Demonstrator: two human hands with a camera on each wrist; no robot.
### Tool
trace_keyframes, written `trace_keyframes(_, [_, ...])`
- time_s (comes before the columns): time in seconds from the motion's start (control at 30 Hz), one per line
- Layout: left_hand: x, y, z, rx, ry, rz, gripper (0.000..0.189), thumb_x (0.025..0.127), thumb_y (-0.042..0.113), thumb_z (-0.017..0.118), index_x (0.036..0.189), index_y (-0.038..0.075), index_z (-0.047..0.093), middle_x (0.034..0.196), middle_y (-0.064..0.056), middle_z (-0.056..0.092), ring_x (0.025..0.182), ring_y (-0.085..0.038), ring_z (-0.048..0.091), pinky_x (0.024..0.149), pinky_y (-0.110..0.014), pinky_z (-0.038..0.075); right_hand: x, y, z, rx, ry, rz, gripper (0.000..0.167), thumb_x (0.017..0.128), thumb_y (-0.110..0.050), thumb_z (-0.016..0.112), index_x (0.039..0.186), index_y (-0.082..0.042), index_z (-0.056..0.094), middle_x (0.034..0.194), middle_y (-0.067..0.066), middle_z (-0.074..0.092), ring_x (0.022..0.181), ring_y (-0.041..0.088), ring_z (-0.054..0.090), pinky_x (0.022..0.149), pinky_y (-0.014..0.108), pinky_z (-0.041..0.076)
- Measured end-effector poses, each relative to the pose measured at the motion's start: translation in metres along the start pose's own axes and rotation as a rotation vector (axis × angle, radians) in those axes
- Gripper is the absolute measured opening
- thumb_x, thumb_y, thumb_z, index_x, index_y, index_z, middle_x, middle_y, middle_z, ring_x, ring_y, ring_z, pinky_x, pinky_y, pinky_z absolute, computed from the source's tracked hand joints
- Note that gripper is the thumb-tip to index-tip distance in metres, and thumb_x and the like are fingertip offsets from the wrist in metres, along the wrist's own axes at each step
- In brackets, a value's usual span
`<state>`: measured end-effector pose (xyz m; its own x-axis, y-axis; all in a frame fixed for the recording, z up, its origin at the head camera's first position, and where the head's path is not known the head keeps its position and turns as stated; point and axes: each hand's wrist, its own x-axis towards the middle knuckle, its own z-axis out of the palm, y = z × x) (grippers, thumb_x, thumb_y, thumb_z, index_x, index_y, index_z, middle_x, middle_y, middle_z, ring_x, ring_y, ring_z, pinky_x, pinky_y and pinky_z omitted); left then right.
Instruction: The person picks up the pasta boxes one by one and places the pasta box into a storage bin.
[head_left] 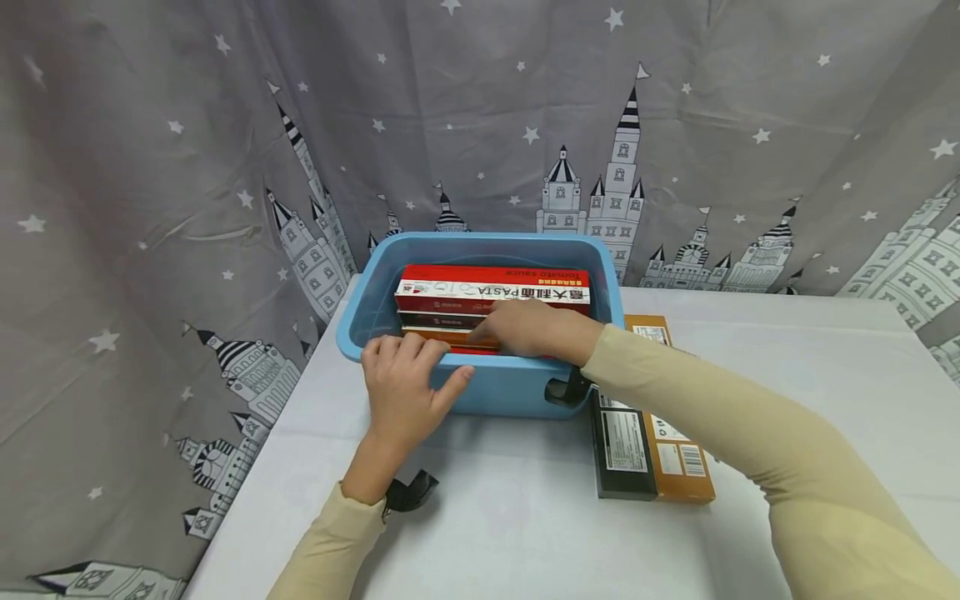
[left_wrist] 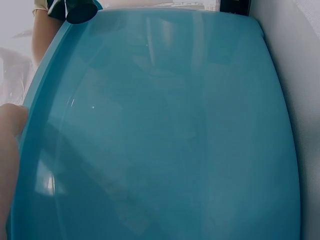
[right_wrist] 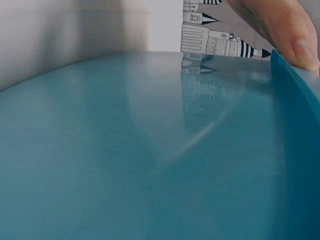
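A blue plastic bin [head_left: 495, 387] stands on the table with several flat boxes packed side by side in it. The rearmost is a red and white pasta box [head_left: 491, 290]; darker and orange boxes [head_left: 442, 335] sit in front of it. My left hand [head_left: 405, 383] grips the front-left rim, fingers over it and thumb outside. Reaching over the front rim, my right hand [head_left: 528, 329] rests on the boxes, index finger extended; its other fingers are partly hidden. Both wrist views mostly show the bin's outer wall [left_wrist: 165, 125].
Right of the bin, a black box [head_left: 624, 454] and an orange-brown box [head_left: 681, 467] lie side by side on the white table [head_left: 495, 517], partly under the right forearm. A grey castle-print curtain [head_left: 465, 108] hangs behind and along the left.
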<state>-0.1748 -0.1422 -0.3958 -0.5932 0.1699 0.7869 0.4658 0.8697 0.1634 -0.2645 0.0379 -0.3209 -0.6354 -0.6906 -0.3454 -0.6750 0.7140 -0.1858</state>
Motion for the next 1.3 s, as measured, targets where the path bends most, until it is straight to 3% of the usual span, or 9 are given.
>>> trace_keyframes(0.17, [0.001, 0.002, 0.000, 0.000, -0.011, -0.010, 0.075, 0.100, 0.072, 0.035, 0.093, 0.007, 0.071, 0.087, -0.013, 0.066, 0.082, -0.032, 0.052, 0.093, -0.058, 0.037, -0.010, 0.008, 0.000, -0.018, 0.044, 0.025, 0.050, 0.101, -0.025, 0.065, 0.149, -0.023, 0.053, 0.140, 0.006, 0.065, 0.130, 0.026, 0.058, 0.103, 0.046, 0.052])
trace_keyframes(0.33, [0.001, 0.001, 0.000, 0.004, -0.006, -0.007, 0.074, 0.100, 0.072, 0.034, 0.093, 0.007, 0.070, 0.087, -0.013, 0.066, 0.082, -0.032, 0.051, 0.092, -0.058, 0.036, -0.025, 0.020, 0.000, -0.030, 0.096, 0.039, 0.055, 0.099, -0.034, 0.067, 0.151, -0.024, 0.052, 0.133, 0.009, 0.067, 0.116, 0.025, 0.061, 0.090, 0.044, 0.055])
trace_keyframes(0.53, [0.000, 0.000, 0.001, 0.004, 0.008, -0.005, 0.074, 0.100, 0.071, 0.035, 0.092, 0.007, 0.070, 0.087, -0.013, 0.066, 0.081, -0.033, 0.050, 0.092, -0.058, 0.035, -0.054, 0.034, -0.003, -0.042, 0.207, 0.021, 0.054, 0.097, -0.032, 0.069, 0.148, -0.021, 0.056, 0.130, 0.014, 0.067, 0.116, 0.029, 0.063, 0.096, 0.051, 0.054])
trace_keyframes(0.73, [0.000, 0.000, 0.002, -0.007, 0.017, -0.001, 0.072, 0.100, 0.071, 0.036, 0.092, 0.008, 0.071, 0.086, -0.012, 0.066, 0.081, -0.032, 0.050, 0.092, -0.059, 0.035, -0.091, 0.047, -0.009, -0.006, 0.335, 0.020, 0.054, 0.093, -0.028, 0.073, 0.144, -0.017, 0.060, 0.130, 0.018, 0.066, 0.116, 0.035, 0.061, 0.094, 0.055, 0.052])
trace_keyframes(1.0, [0.000, 0.001, 0.002, -0.002, 0.007, -0.002, 0.072, 0.101, 0.071, 0.035, 0.092, 0.008, 0.071, 0.085, -0.012, 0.065, 0.080, -0.032, 0.050, 0.092, -0.058, 0.036, -0.146, 0.071, -0.001, 0.022, 0.457, 0.202, 0.058, 0.097, -0.031, 0.068, 0.150, -0.015, 0.052, 0.141, 0.025, 0.057, 0.129, 0.046, 0.053, 0.103, 0.066, 0.044])
trace_keyframes(1.3, [0.001, 0.001, 0.003, 0.003, 0.029, 0.000, 0.073, 0.100, 0.071, 0.036, 0.090, 0.008, 0.070, 0.083, -0.012, 0.064, 0.079, -0.033, 0.049, 0.091, -0.057, 0.036, -0.182, 0.098, 0.047, 0.098, 0.488, 0.405, 0.063, 0.101, -0.035, 0.061, 0.155, -0.009, 0.042, 0.144, 0.036, 0.048, 0.127, 0.056, 0.050, 0.096, 0.071, 0.046])
